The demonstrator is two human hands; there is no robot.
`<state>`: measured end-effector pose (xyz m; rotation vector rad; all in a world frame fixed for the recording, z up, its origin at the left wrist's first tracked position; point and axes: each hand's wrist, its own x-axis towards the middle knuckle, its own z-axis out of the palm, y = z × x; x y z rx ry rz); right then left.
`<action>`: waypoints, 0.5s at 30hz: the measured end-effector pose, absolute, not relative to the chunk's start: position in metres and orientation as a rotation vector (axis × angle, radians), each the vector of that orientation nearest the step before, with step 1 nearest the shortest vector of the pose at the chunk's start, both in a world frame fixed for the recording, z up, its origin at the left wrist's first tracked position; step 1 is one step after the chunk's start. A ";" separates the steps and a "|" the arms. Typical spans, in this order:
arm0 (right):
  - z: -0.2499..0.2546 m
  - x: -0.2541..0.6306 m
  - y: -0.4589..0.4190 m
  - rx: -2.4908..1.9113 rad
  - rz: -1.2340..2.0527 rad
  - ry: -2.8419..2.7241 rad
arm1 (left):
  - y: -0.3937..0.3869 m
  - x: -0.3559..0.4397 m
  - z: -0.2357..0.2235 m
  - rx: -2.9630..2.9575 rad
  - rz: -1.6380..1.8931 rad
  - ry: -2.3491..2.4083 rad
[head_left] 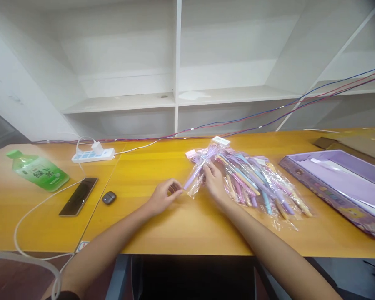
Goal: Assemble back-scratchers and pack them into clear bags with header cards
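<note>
My right hand [214, 180] has its fingers closed on a clear bag holding a purple stick-like item [192, 178], at the left side of a pile. My left hand [165, 196] is curled, thumb and forefinger brought close together at the lower end of that item. Whether they pinch the bag's edge is too small to tell. The pile of bagged pastel sticks [253, 175], in purple, blue, pink and cream, spreads to the right of my right hand. White labels show at the tops of some bags.
A purple open box [326, 196] stands at the right, with brown cardboard [362, 143] behind it. Leftward lie a black earbud case [109, 197], a phone [78, 196], a green bottle [39, 171] and a power strip [93, 155]. Cables run along the white shelves [128, 102].
</note>
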<state>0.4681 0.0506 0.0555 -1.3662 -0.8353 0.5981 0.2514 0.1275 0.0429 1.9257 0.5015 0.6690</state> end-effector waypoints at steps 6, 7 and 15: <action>0.054 0.468 0.053 -1.329 0.665 -0.759 | 0.128 0.255 0.035 1.665 0.700 0.511; 0.053 0.468 0.053 -1.319 0.676 -0.745 | 0.128 0.255 0.034 1.663 0.725 0.531; 0.051 0.469 0.054 -1.248 0.699 -0.771 | 0.130 0.256 0.039 1.398 0.855 0.550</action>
